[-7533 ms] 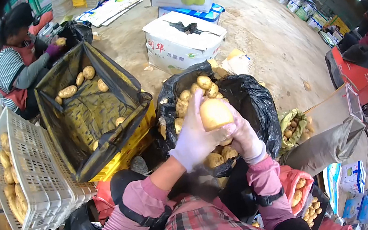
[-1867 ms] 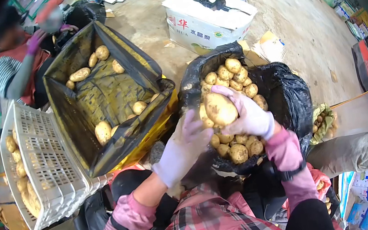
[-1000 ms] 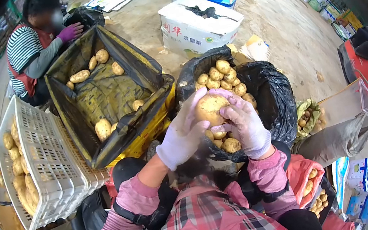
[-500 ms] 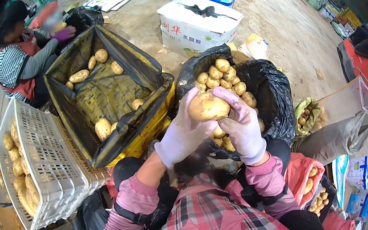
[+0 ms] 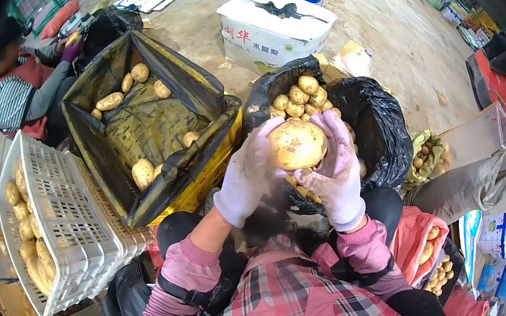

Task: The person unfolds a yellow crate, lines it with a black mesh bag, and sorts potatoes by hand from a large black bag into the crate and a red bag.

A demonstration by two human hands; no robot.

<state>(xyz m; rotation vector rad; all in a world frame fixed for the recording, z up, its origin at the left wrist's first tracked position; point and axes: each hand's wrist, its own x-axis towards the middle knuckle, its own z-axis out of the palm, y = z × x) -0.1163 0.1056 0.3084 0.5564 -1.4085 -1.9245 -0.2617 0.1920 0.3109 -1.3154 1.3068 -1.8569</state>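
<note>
One large potato (image 5: pixel 298 144) with brown marks on its skin is held between my two gloved hands. My left hand (image 5: pixel 247 172) grips its left side, and my right hand (image 5: pixel 337 174) supports it from the right and below. Both gloves are pale purple and dirty. Beneath the hands lies a pile of smaller potatoes (image 5: pixel 301 99) in a black plastic bag (image 5: pixel 255 101). To the left, a bin with a black lining (image 5: pixel 147 118) and a yellow outside holds several potatoes.
A white crate (image 5: pixel 73 213) of potatoes stands tilted at the left. White cartons (image 5: pixel 279 28) are stacked ahead. Another black bag (image 5: pixel 380 124) and a green sack (image 5: pixel 425 157) are to the right. A co-worker (image 5: pixel 23 85) sits at the upper left, holding a potato.
The large potato has moved slightly right and turned in my hands, showing more of its face. The co-worker has leaned further left, with both hands moved away from the bin.
</note>
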